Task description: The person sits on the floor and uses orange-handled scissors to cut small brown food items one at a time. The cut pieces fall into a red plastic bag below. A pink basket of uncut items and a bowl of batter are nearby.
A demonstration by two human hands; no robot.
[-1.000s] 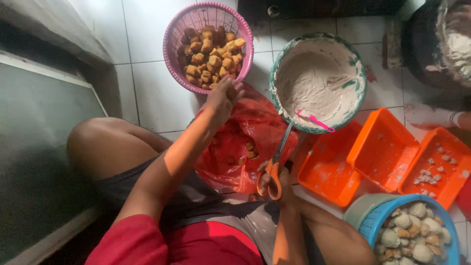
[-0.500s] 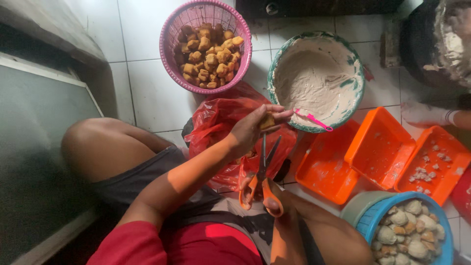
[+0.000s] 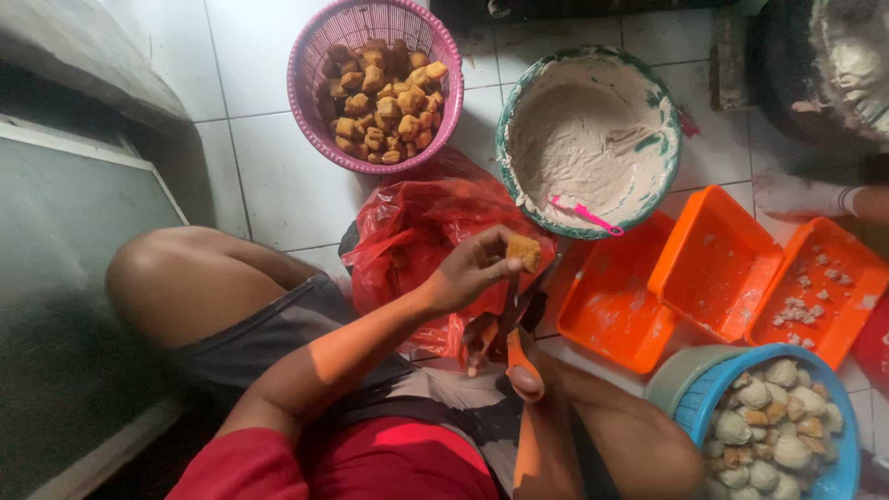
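A green bowl (image 3: 589, 139) of pale batter and a pink basket (image 3: 375, 85) of fried tofu sit on the tiled floor (image 3: 269, 176), above a red bag (image 3: 421, 231). The left hand (image 3: 468, 273) pinches one tofu piece (image 3: 523, 251) between closed fingers. The right hand (image 3: 528, 375) grips orange-handled scissors (image 3: 507, 326) just below it.

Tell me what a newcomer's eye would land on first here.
The left hand pinches a golden fried tofu puff above a red plastic bag, while the right hand works orange-handled scissors just below it. At top, a pink basket brims with puffs beside a green bowl smeared with pale paste.
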